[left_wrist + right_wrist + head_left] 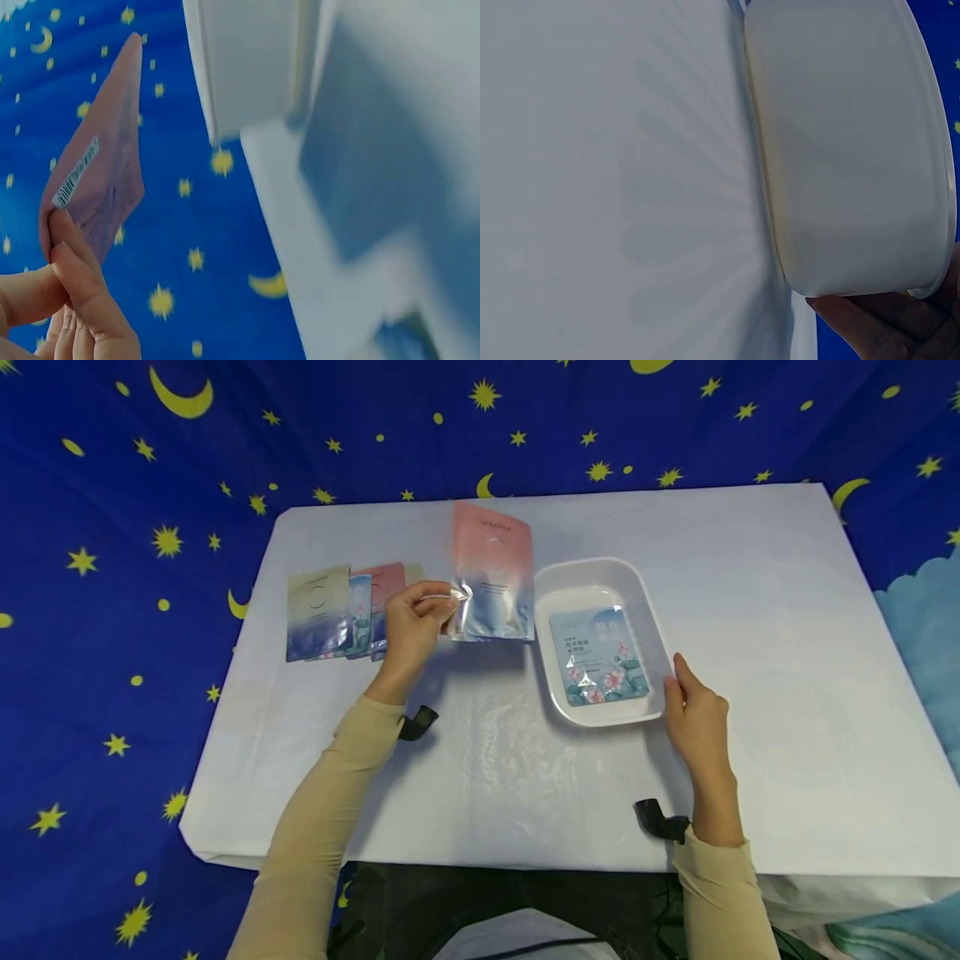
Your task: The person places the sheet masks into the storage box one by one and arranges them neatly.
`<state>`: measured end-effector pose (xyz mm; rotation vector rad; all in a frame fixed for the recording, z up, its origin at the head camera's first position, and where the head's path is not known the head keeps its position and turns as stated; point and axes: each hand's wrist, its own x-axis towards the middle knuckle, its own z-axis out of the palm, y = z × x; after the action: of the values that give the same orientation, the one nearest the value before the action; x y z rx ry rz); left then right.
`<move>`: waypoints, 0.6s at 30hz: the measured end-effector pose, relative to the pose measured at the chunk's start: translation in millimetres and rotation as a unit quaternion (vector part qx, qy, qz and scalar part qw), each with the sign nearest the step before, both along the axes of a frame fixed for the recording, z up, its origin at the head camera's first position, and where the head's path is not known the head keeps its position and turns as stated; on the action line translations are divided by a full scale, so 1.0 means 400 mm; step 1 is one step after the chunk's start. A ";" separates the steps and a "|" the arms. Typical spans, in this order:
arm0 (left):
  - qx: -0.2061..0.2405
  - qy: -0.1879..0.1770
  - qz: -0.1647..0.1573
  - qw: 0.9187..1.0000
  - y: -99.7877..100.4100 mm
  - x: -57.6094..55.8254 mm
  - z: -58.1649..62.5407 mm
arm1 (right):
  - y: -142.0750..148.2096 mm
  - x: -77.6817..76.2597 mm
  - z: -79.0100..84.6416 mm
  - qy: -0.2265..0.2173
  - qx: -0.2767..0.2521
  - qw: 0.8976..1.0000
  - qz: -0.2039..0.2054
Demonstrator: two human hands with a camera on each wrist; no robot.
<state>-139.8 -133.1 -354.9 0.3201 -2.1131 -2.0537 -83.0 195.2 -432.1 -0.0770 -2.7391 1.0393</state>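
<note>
Between thumb and fingers, my left hand (417, 627) pinches the lower left edge of a shiny pink-to-blue foil packet (495, 568), held up above the table. Its back, with a barcode label, faces the left wrist camera, where the packet (101, 165) stands tilted. My right hand (699, 718) grips the near right corner of a white plastic basin (660, 647), thumb by the rim. In the right wrist view the fingers (862, 322) lie against the outside of the basin (855, 157). A light blue packet with pink lotus flowers (600, 656) lies flat in the basin.
Left of the basin, several overlapping foil packets (318, 614) lie in a row, partly hidden behind the left hand. A white cloth (487, 793) covers the table. Behind it hangs a blue curtain (420, 452) with yellow moons and stars.
</note>
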 end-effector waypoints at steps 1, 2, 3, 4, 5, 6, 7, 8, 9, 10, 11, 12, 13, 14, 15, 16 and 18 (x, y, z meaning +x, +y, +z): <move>-0.001 -0.006 -0.007 1.000 0.020 -0.001 -0.006 | -0.001 0.000 0.000 -0.001 0.000 1.000 0.000; -0.004 -0.012 -0.015 1.000 0.039 -0.001 -0.012 | -0.001 0.000 0.000 -0.001 0.001 1.000 -0.001; -0.005 -0.018 -0.024 1.000 0.059 -0.001 -0.019 | -0.001 0.000 0.000 -0.001 0.001 1.000 -0.001; -0.010 -0.027 -0.031 0.999 0.079 0.000 -0.025 | -0.001 0.000 0.000 0.000 0.002 1.000 -0.002; -0.015 -0.037 -0.038 0.998 0.098 0.000 -0.032 | -0.001 0.000 0.001 -0.001 0.002 1.000 -0.001; -0.020 -0.045 -0.045 0.998 0.117 0.001 -0.039 | -0.001 0.000 0.001 0.000 0.002 1.000 -0.001; -0.023 -0.052 -0.051 0.997 0.135 0.001 -0.047 | -0.001 0.000 0.001 0.000 0.002 1.000 -0.001; -0.027 -0.060 -0.058 0.996 0.151 0.002 -0.055 | -0.001 0.000 0.001 0.001 0.001 1.000 -0.002; -0.033 -0.069 -0.064 0.995 0.167 0.003 -0.062 | 0.000 0.001 0.001 0.002 0.001 1.000 -0.001; -0.040 -0.076 -0.070 0.994 0.181 0.003 -0.070 | 0.000 0.001 0.001 0.002 0.001 1.000 -0.001; -0.040 -0.080 -0.077 0.993 0.194 0.003 -0.078 | 0.000 0.001 0.000 0.003 0.001 1.000 -0.001; -0.041 -0.082 -0.080 0.993 0.206 0.004 -0.085 | 0.000 0.001 0.000 0.003 0.000 1.000 -0.001; -0.043 -0.086 -0.082 0.992 0.216 0.005 -0.090 | 0.000 0.001 0.000 0.002 0.001 1.000 -0.001; -0.047 -0.089 -0.085 0.991 0.226 0.006 -0.094 | -0.001 0.002 -0.001 0.002 0.001 1.000 -0.001; -0.052 -0.090 -0.086 0.991 0.234 0.006 -0.098 | -0.001 0.001 -0.001 0.003 0.001 1.000 -0.001; -0.057 -0.090 -0.088 0.990 0.241 0.008 -0.100 | -0.002 0.001 0.000 0.002 0.001 1.000 -0.001; -0.065 -0.095 -0.092 0.989 0.253 0.011 -0.102 | -0.002 0.001 0.001 0.001 0.002 1.000 -0.001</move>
<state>-135.3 -31.9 -395.6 0.3254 -2.4624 -2.0406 -82.6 194.2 -431.5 -0.0765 -2.7380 1.0338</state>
